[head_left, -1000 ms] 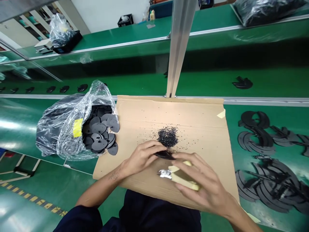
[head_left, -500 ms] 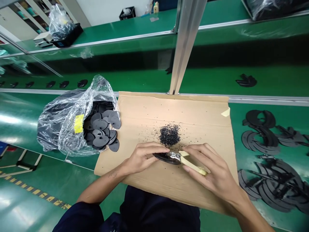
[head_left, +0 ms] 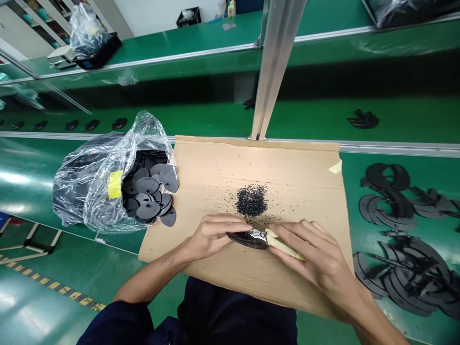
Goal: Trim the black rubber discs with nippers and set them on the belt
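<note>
Black disc (head_left: 246, 238) is pinched at its left edge by the left hand (head_left: 212, 235), just above the cardboard sheet (head_left: 298, 191); cutters (head_left: 278, 242) with pale handles are gripped in the closed right hand (head_left: 316, 258), their metal tip touching the disc's right end. A pile of black trimmings (head_left: 250, 201) is seen just beyond the disc on the cardboard. An open plastic bag (head_left: 100, 191) of discs is lying left on the green counter (head_left: 32, 191), trimmed scrap pieces (head_left: 402, 273) right.

Left hand (head_left: 212, 235) pinched a flat black plastic disc (head_left: 247, 239) over the brown cardboard sheet (head_left: 215, 172); right hand (head_left: 316, 258) gripped cream-handled metal nippers (head_left: 276, 239) against the disc's edge, near a pile of black plastic trimmings (head_left: 251, 201).
</note>
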Available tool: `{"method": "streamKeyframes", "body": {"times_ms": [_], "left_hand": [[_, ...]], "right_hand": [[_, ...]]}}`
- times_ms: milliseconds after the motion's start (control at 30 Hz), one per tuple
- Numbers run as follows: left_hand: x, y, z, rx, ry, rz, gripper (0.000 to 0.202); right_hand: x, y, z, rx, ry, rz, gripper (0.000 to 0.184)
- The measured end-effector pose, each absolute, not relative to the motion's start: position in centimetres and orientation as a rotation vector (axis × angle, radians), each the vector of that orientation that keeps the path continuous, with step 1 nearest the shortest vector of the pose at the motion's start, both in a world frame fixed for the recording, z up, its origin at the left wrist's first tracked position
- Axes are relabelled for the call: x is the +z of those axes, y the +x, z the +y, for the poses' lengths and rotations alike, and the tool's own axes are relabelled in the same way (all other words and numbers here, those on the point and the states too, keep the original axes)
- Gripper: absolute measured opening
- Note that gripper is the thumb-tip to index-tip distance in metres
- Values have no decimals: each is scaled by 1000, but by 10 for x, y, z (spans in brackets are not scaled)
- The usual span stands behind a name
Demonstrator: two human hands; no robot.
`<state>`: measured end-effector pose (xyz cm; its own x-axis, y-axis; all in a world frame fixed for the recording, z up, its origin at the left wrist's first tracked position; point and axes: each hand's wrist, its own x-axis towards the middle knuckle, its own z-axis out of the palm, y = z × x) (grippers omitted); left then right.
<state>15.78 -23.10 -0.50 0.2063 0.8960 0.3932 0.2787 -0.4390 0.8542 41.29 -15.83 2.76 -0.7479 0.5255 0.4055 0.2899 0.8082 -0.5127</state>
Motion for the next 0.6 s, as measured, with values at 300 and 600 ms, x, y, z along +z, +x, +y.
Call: {"method": "streamKeyframes", "body": {"times_ms": [300,600], "left_hand": [[10,150,-226,985,1952,1189,38],[15,122,-196,785,2085,1340,34]], "right_hand": [[18,407,-150,386,-669,-2392,26],[1,442,-154,220,-776,-2428,29]]}}
